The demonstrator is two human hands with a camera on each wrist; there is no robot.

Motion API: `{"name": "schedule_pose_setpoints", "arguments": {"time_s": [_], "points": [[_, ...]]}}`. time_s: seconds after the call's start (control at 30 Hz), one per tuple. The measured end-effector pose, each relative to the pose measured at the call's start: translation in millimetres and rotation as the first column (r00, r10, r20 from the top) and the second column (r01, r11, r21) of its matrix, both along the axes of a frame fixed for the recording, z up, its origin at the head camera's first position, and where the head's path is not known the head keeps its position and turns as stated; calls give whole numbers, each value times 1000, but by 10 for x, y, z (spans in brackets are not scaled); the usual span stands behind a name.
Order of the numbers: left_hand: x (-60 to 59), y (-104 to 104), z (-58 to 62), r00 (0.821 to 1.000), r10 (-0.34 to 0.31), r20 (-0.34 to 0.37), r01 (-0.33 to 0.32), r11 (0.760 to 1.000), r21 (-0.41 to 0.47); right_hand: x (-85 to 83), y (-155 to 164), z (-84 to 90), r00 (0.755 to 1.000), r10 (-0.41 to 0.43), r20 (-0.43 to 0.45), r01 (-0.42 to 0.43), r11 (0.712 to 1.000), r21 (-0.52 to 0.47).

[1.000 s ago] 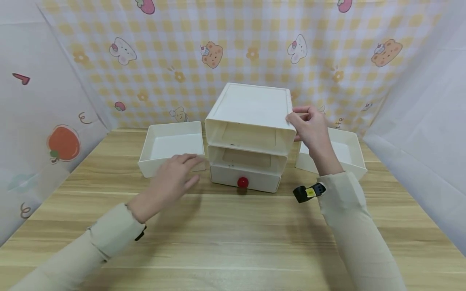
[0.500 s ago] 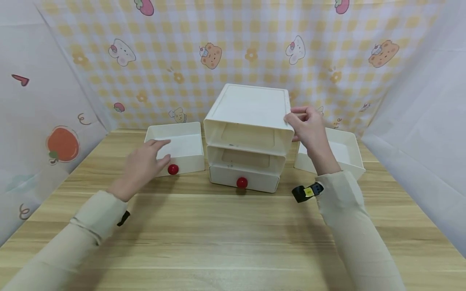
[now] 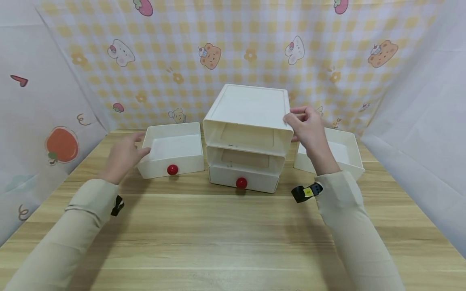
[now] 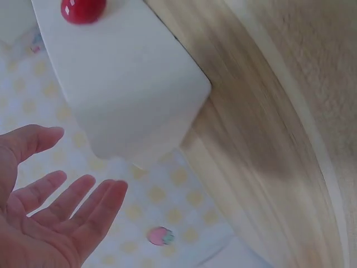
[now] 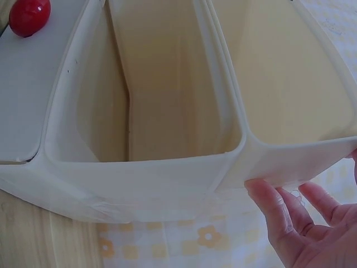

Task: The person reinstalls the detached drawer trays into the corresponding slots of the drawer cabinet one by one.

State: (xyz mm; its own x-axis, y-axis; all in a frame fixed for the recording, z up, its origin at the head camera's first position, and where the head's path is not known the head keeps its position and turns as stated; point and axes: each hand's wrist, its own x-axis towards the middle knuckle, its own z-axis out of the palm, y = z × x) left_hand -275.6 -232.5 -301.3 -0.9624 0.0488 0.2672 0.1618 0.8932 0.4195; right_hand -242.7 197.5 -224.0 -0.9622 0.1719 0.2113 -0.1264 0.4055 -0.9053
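- From the head view I saw the left hand (image 3: 123,157) at the left wall of the loose drawer (image 3: 172,150), which sat on the tabletop (image 3: 225,234) just left of the cabinet (image 3: 249,133); whether the fingers touched the wall I could not tell from there.
- In the same view my right hand (image 3: 307,127) gripped the cabinet's upper right front corner, fingers curled over the edge. The top two bays stood empty; the bottom drawer (image 3: 242,182) with its red knob (image 3: 241,183) was in place. A second loose drawer (image 3: 336,151) lay behind the right forearm.
- The left wrist view added what the head view hid: the left hand (image 4: 50,220) was spread, fingers straight, holding nothing, with a gap between it and the loose drawer's corner (image 4: 128,89).
- The right wrist view looked into the cabinet's empty bays (image 5: 167,95) from the front; only the right fingertips (image 5: 279,215) showed, against the outer wall.
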Motion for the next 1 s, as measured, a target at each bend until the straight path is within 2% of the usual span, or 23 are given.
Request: {"name": "schedule_pose_setpoints", "arguments": {"time_s": [0.2,0.37,0.5,0.73,1.0], "points": [[-124,-135,-40,990,34,137,-39,999,36,6,-3,4,1000,-2,0,2,1000,6],[-187,-209,-125,979,44,200,-67,992,107,-1,-4,-2,1000,1,0,-1,1000,2],[-227,-256,-190,970,57,235,-92,986,140,-3,-5,-4,1000,2,-2,-2,1000,3],[-251,-288,-215,956,32,293,-114,957,267,6,-6,4,1000,3,-7,-3,1000,-2],[-280,-283,-203,944,53,326,-155,943,296,-8,1,-6,1000,-2,-1,2,1000,0]]}}
